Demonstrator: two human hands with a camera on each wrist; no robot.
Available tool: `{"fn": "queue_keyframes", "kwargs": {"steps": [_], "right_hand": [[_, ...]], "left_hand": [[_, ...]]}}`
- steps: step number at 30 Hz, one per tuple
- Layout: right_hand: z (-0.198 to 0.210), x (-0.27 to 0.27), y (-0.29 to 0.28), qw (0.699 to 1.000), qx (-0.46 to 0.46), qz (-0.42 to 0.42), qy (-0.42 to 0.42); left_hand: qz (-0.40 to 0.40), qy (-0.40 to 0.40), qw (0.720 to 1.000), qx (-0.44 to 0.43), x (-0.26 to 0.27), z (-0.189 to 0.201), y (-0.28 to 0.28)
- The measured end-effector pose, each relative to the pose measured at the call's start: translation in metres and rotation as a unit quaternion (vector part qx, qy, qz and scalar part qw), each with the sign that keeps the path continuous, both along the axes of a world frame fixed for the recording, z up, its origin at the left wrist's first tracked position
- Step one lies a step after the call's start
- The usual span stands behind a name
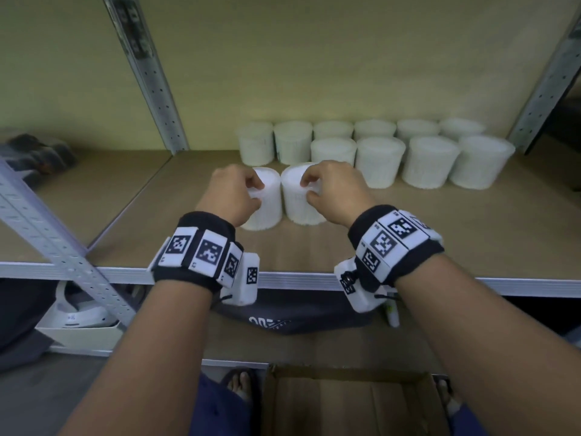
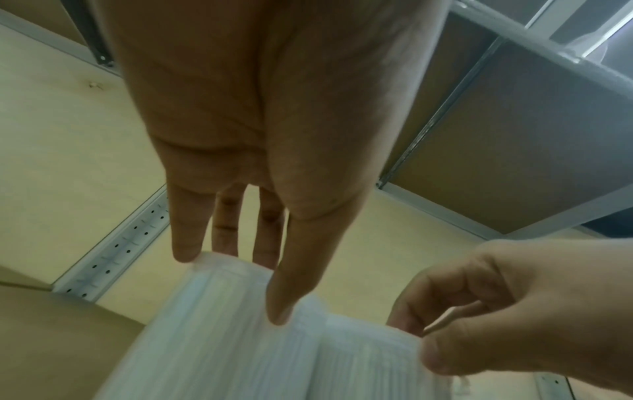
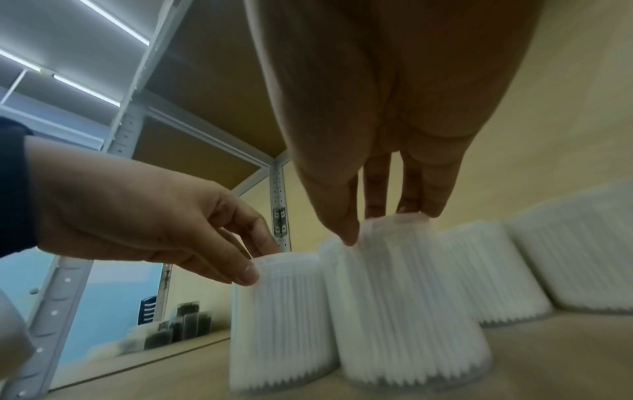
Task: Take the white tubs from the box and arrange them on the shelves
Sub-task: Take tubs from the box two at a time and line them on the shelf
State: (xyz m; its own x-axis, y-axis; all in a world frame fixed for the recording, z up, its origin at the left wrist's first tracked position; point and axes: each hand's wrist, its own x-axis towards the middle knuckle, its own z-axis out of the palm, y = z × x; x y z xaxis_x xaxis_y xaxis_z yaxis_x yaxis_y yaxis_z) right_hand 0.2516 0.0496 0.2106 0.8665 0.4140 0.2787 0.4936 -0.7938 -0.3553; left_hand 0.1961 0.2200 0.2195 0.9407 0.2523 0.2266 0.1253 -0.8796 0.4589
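Two white tubs (image 1: pixel 283 199) stand touching on the shelf (image 1: pixel 408 234); each hand's grip, left hand (image 1: pixel 231 196) and right hand (image 1: pixel 336 191), pinches one's top.

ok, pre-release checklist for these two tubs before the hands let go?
1. Left hand grips the left tub at its top: ok.
2. Right hand grips the right tub at its top: ok.
3. Both tubs upright: ok.
4. Bases flat on the shelf board: looks seated in the right wrist view, ok.
5. In line with the second row: not ok, they stand nearer the shelf's front edge.
6. Tubs left in the cardboard box: cannot tell, partly out of frame.
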Motion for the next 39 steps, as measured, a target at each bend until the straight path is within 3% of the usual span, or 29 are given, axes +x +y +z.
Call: {"fn": "queue_keyframes", "kwargs": {"steps": [17, 34, 39], "right_hand": [[0.001, 0.082, 0.061, 0.999, -0.026, 0.029, 0.001], [-0.003, 0.108, 0.064, 0.998, -0.051, 0.029, -0.019], [-0.001, 0.11, 0.061, 0.998, -0.054, 0.043, 0.002]], "left_hand": [[0.018, 0.021, 1.0, 0.006, 0.088, 0.002, 0.054], [-0.025, -0.007, 1.0, -0.012, 0.112, -0.007, 0.065], [-0.032, 0.001, 0.999, 0.028, 0.114, -0.005, 0.063]]}}
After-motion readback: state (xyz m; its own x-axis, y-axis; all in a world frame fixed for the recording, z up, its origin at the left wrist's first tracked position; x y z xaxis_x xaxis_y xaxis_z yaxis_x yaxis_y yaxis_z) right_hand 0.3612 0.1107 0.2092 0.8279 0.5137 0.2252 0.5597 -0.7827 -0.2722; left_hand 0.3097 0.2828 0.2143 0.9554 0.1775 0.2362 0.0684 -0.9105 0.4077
